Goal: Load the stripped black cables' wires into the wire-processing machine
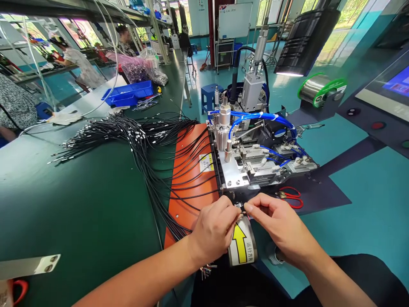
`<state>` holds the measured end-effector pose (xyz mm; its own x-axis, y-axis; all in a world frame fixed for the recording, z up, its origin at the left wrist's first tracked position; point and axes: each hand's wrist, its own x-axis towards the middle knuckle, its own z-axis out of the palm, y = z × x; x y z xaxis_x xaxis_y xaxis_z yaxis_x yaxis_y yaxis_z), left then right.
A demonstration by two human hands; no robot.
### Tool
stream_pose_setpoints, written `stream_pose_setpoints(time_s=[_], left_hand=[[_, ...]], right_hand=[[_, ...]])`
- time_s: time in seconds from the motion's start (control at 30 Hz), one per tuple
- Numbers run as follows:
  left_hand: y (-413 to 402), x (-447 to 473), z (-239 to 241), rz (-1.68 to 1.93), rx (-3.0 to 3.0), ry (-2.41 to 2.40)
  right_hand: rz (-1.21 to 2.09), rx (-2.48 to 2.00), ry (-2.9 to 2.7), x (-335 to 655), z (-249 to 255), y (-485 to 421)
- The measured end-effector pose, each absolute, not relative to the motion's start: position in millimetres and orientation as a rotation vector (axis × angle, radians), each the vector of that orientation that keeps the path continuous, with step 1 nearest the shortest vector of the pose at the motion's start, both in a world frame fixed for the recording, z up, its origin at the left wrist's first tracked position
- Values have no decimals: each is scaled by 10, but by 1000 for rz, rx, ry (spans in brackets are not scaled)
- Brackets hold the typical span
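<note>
head view shows left hand near right hand beside machine

Two bare hands, left hand and right hand, meet nearly fingertip to fingertip at lower center, at the front of a metal machine with blue tubes; whatever lies between the fingertips is too small to make out. Just below them is a drum with a yellow arrow. Left of the machine, black cables spread over an orange panel and a green table. Red-handled scissors lie right of center. Upper right: a lamp and a wire spool. Upper left: a blue bin and seated people.
</note>
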<state>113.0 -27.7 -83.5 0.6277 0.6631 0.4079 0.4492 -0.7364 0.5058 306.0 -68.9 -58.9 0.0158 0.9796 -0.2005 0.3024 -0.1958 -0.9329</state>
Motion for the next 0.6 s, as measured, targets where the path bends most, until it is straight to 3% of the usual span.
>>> stream_pose_setpoints(time_s=[0.17, 0.6], left_hand=[[-280, 1137, -814, 830, 2685, 791], [-278, 1148, -815, 902, 2498, 886]], right_hand=[[1063, -1587, -1526, 3023, -518, -653], [1384, -1478, -1197, 3201, -572, -887]])
